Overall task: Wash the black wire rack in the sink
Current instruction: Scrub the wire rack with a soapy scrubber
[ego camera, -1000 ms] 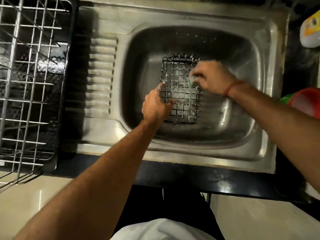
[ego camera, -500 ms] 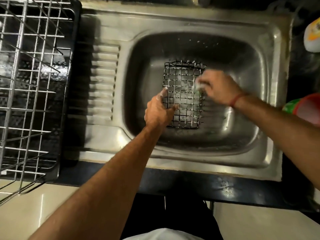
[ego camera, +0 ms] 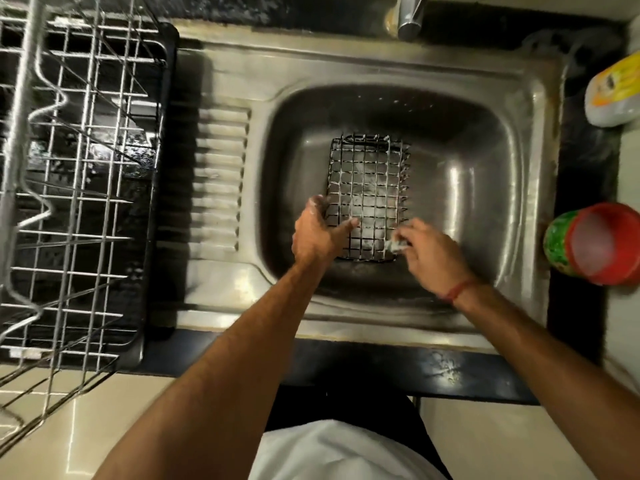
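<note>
Gripping the rack (ego camera: pixel 367 197) at its lower left corner, the left hand (ego camera: pixel 316 233) pinches the rim wires between thumb and fingers; suds cling to the fingertips. The right hand (ego camera: pixel 431 252) is closed on a small pale scrubber (ego camera: pixel 397 244), pressed against the rack's lower right corner.

The rack lies roughly flat in the basin of the sink (ego camera: pixel 533 109), just left of the frame's centre. White foam coats most of its grid. No water is seen running from the tap (ego camera: pixel 409 16) at the upper edge of the frame.

Handling, as a judgement:
- Weight: light. The rack is thin open wire; one hand suffices to steady it.
- Stiffness: rigid overall, though single wires may flex under hard scrubbing.
- Surface: slippery while soapy. A pinch on one wire is likely to slide.
- Hold point: the outer rim, near a corner, with fingers hooked through the mesh. This resists the push of the scrubber.
- Hazard: the upturned wire ends along the right and upper edges may snag skin or the scrubber.

A drying rack (ego camera: pixel 79 174) occupies the left of the frame. A bottle (ego camera: pixel 613 95) and a red-rimmed tub (ego camera: pixel 595 244) stand at the right edge.
</note>
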`<state>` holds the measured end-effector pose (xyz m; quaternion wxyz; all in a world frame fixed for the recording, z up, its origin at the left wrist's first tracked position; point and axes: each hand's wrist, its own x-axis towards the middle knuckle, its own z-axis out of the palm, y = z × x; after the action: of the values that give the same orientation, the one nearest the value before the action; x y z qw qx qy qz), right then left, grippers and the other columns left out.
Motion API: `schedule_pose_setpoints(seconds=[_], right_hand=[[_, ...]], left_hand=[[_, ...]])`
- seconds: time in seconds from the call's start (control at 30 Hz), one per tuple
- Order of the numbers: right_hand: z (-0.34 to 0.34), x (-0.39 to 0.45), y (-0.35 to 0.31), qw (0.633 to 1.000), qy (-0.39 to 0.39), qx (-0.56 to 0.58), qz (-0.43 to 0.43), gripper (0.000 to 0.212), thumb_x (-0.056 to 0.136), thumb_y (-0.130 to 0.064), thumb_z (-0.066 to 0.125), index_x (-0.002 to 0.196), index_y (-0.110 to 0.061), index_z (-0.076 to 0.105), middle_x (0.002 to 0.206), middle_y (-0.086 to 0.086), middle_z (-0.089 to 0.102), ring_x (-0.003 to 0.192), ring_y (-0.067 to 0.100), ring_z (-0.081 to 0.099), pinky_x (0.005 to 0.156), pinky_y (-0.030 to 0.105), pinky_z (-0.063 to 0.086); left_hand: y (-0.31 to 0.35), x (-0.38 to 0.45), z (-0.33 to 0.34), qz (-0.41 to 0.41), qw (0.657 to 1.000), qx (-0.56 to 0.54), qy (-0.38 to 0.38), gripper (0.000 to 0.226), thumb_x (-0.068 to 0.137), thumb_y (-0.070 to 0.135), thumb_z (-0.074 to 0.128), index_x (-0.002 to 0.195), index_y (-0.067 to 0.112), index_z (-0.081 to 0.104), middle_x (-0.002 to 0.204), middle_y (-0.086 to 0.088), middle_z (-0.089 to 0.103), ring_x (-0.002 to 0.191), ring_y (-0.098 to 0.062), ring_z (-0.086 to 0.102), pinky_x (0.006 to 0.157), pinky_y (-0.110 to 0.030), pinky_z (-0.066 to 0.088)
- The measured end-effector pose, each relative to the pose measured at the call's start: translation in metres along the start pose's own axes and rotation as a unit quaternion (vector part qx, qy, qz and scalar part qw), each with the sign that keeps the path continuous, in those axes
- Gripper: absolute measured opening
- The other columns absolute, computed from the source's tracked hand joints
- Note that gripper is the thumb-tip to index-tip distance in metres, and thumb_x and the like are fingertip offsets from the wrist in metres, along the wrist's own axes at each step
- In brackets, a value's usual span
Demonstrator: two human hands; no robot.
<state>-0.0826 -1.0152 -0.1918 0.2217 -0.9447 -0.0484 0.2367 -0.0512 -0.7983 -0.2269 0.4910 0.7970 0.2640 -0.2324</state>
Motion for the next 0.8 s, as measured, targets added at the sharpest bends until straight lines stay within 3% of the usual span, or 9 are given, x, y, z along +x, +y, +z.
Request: schedule_pose_setpoints(seconds=[0.1,0.2,0.27,0.33,0.47,0.57,0.63,0.73,0.8], right_hand=[[0.001,0.014,-0.008,0.988,0.028,0.108,0.108,0.019,0.101,-0.008,0.063,0.118,-0.017,0.067,0.115,-0.004,0.056,0.102,0.015,0.058,0.094,0.033,0.054],[0.008,0.028,-0.015,0.959,0.061,0.195,0.196,0.022,0.101,-0.007,0.062,0.121,-0.016,0.063,0.128,0.004,0.061,0.116,0.019,0.060,0.103,0.039,0.054],[0.011,0.032,-0.018,0.948,0.074,0.213,0.226,0.025,0.103,-0.008,0.060,0.127,-0.012,0.062,0.132,0.005,0.060,0.117,0.017,0.057,0.104,0.038,0.053],[0.010,0.033,-0.021,0.940,0.093,0.218,0.246,0.023,0.105,-0.009,0.058,0.128,-0.009,0.062,0.127,0.005,0.061,0.111,0.015,0.055,0.097,0.031,0.050],[0.005,0.034,-0.020,0.899,0.112,0.288,0.310,0.022,0.107,-0.014,0.055,0.128,-0.010,0.062,0.117,0.003,0.062,0.104,0.017,0.057,0.088,0.029,0.050],[0.006,0.035,-0.016,0.851,0.130,0.354,0.366,0.021,0.109,-0.021,0.054,0.128,-0.014,0.061,0.107,0.000,0.063,0.085,0.010,0.056,0.064,0.021,0.042],[0.003,0.036,-0.021,0.825,0.142,0.382,0.390,0.018,0.109,-0.022,0.053,0.123,-0.017,0.063,0.098,-0.001,0.064,0.079,0.009,0.055,0.060,0.023,0.042],[0.001,0.039,-0.026,0.791,0.155,0.425,0.412,0.015,0.105,-0.018,0.052,0.110,-0.020,0.066,0.102,0.002,0.069,0.091,0.019,0.062,0.077,0.032,0.054],[-0.005,0.035,-0.029,0.770,0.165,0.446,0.425,0.019,0.105,-0.019,0.051,0.119,-0.020,0.064,0.110,0.004,0.066,0.101,0.021,0.060,0.089,0.038,0.053]], left_hand=[[0.006,-0.002,0.001,0.003,0.999,0.010,-0.032,0.067,0.087,0.048,0.090,0.143,0.031,0.058,0.145,0.004,0.066,0.133,-0.018,0.061,0.114,-0.046,0.052],[0.007,0.000,0.000,0.008,0.996,-0.051,-0.072,0.059,0.088,0.039,0.090,0.136,0.025,0.060,0.137,0.000,0.066,0.128,-0.022,0.063,0.112,-0.047,0.056],[0.010,-0.004,-0.005,0.018,0.992,-0.080,-0.094,0.056,0.088,0.038,0.091,0.133,0.027,0.059,0.135,-0.002,0.063,0.125,-0.021,0.064,0.100,-0.037,0.063],[0.012,-0.009,-0.009,0.033,0.989,-0.104,-0.099,0.049,0.085,0.043,0.091,0.124,0.037,0.061,0.137,-0.001,0.062,0.125,-0.019,0.065,0.091,-0.031,0.065],[0.024,-0.028,-0.017,0.066,0.986,-0.121,-0.089,0.047,0.082,0.044,0.093,0.118,0.041,0.064,0.146,0.007,0.055,0.125,-0.011,0.062,0.098,-0.033,0.060],[0.028,-0.039,-0.013,0.093,0.986,-0.132,-0.051,0.066,0.075,0.040,0.099,0.126,0.043,0.057,0.135,0.013,0.063,0.123,-0.011,0.064,0.107,-0.043,0.057],[0.039,-0.044,-0.008,0.067,0.982,-0.168,-0.059,0.083,0.073,0.027,0.099,0.139,0.038,0.050,0.130,0.017,0.065,0.119,-0.010,0.069,0.104,-0.042,0.060],[0.054,-0.044,0.011,0.043,0.984,-0.157,-0.068,0.065,0.078,0.023,0.085,0.138,0.029,0.061,0.118,0.009,0.077,0.110,-0.015,0.077,0.098,-0.047,0.065],[0.066,-0.045,0.020,0.050,0.989,-0.125,-0.066,0.050,0.081,0.026,0.080,0.131,0.026,0.073,0.113,0.006,0.080,0.107,-0.014,0.078,0.095,-0.043,0.066]])
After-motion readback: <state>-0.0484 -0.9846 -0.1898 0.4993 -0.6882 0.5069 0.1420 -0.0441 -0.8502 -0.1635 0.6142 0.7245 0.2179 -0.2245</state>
